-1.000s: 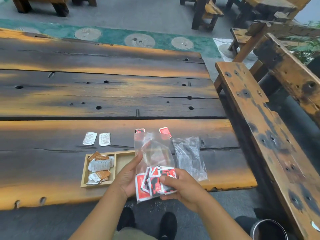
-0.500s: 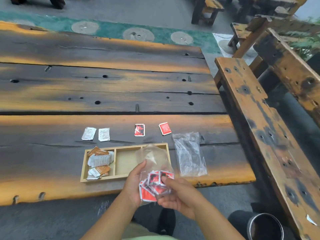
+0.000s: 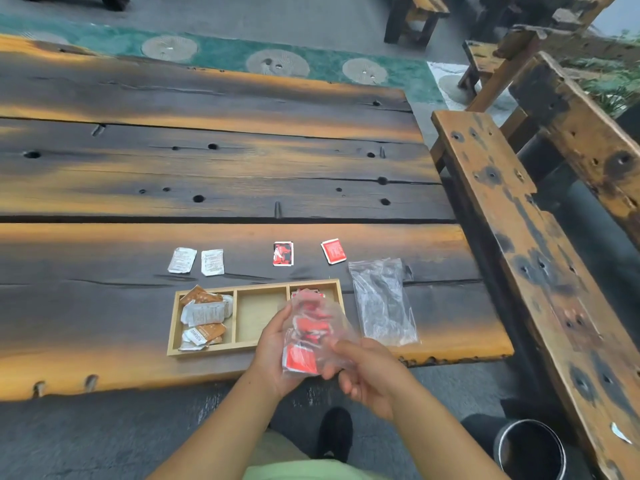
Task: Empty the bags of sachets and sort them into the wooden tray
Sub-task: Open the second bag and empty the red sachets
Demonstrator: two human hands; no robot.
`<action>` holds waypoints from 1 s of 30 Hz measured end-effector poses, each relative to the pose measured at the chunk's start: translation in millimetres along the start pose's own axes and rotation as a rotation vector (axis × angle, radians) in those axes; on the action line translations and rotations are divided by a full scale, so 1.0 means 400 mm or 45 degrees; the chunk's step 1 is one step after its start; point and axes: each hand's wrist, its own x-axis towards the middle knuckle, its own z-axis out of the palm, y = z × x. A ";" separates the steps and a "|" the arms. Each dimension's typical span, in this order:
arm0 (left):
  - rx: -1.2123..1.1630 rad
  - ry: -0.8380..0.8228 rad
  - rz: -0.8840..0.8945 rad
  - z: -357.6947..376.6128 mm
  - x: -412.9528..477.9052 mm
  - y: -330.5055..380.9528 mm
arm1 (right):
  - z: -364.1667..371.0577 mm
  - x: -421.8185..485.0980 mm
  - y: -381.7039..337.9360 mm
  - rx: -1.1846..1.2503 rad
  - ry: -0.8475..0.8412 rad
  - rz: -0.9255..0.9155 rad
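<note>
Holding a clear plastic bag of red sachets (image 3: 308, 332) over the near edge of the bench (image 3: 104, 306), just above the right compartment of the wooden tray (image 3: 258, 347). My left hand (image 3: 275, 355) cups the bag from the left side, fingers wrapped around it. My right hand (image 3: 370, 372) pinches the bag's lower right corner, fingers curled. Motion blur smears the bag, so individual sachets inside are hard to separate; a few red ones seem to lie in the right compartment beneath it, though I cannot tell how many.

Tray has three compartments. Left one holds a heap of white and orange sachets (image 3: 204, 315). Middle one shows bare wood.

Beyond the tray, on the bench: two white sachets (image 3: 197, 260) side by side, a red-and-black sachet (image 3: 283, 253), a red sachet (image 3: 333, 251), spaced apart in a row. An empty clear bag (image 3: 382, 299) lies flat just right of the tray. A dark round bin (image 3: 530, 450) stands on the floor at lower right.
</note>
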 end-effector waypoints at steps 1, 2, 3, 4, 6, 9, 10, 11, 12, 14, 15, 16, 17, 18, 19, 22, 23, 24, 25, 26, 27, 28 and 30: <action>0.004 0.002 0.021 -0.003 -0.002 -0.001 | -0.001 0.001 -0.004 0.043 0.006 0.020; -0.002 -0.003 0.037 -0.005 -0.004 -0.002 | 0.000 -0.001 -0.006 0.088 0.003 0.038; -0.006 -0.001 0.048 -0.006 -0.007 -0.004 | 0.000 -0.004 -0.008 0.122 -0.006 0.052; -0.009 -0.002 0.054 -0.007 -0.010 -0.005 | 0.000 -0.007 -0.009 0.138 -0.020 0.058; -0.041 -0.026 0.064 -0.003 -0.015 -0.005 | -0.001 -0.013 -0.008 0.163 -0.030 0.070; -0.042 -0.074 0.106 -0.003 -0.016 -0.002 | -0.001 -0.020 -0.009 0.255 -0.057 0.090; -0.038 -0.080 0.113 -0.003 -0.016 -0.001 | 0.000 -0.020 -0.010 0.288 -0.060 0.091; -0.025 -0.085 0.121 0.000 -0.014 -0.002 | 0.000 -0.019 -0.014 0.309 -0.053 0.087; -0.001 -0.090 0.128 0.007 -0.016 -0.002 | -0.001 -0.017 -0.017 0.323 -0.039 0.080; 0.038 -0.108 0.132 0.017 -0.018 -0.005 | -0.001 -0.015 -0.025 0.351 -0.012 0.068; 0.058 -0.090 0.126 0.020 -0.017 -0.006 | -0.001 -0.016 -0.030 0.362 -0.009 0.065; 0.072 -0.067 0.119 0.022 -0.015 -0.007 | -0.003 -0.018 -0.034 0.369 -0.014 0.064; 0.090 -0.046 0.112 0.024 -0.014 -0.006 | -0.007 -0.020 -0.037 0.369 -0.022 0.066; 0.097 -0.029 0.110 0.025 -0.011 -0.006 | -0.013 -0.020 -0.040 0.360 -0.031 0.068; 0.100 -0.013 0.114 0.026 -0.010 -0.004 | -0.019 -0.022 -0.043 0.343 -0.040 0.070; 0.082 0.037 0.144 0.013 -0.001 0.006 | -0.032 -0.031 -0.046 0.286 -0.077 0.076; 0.112 0.053 0.144 0.007 0.002 0.014 | -0.035 -0.035 -0.047 0.266 -0.096 0.070; 0.148 0.065 0.133 0.005 0.001 0.022 | -0.038 -0.038 -0.047 0.246 -0.106 0.063; 0.163 0.064 0.113 0.004 -0.001 0.028 | -0.040 -0.039 -0.046 0.229 -0.106 0.061; 0.165 0.073 0.098 0.000 -0.003 0.034 | -0.043 -0.038 -0.042 0.213 -0.103 0.058; 0.178 0.088 0.084 -0.003 -0.001 0.038 | -0.044 -0.037 -0.037 0.198 -0.103 0.053; 0.185 0.102 0.079 -0.003 0.001 0.042 | -0.044 -0.035 -0.029 0.185 -0.104 0.050; 0.176 0.074 0.110 0.000 0.005 0.053 | -0.044 -0.031 -0.015 0.170 -0.106 0.033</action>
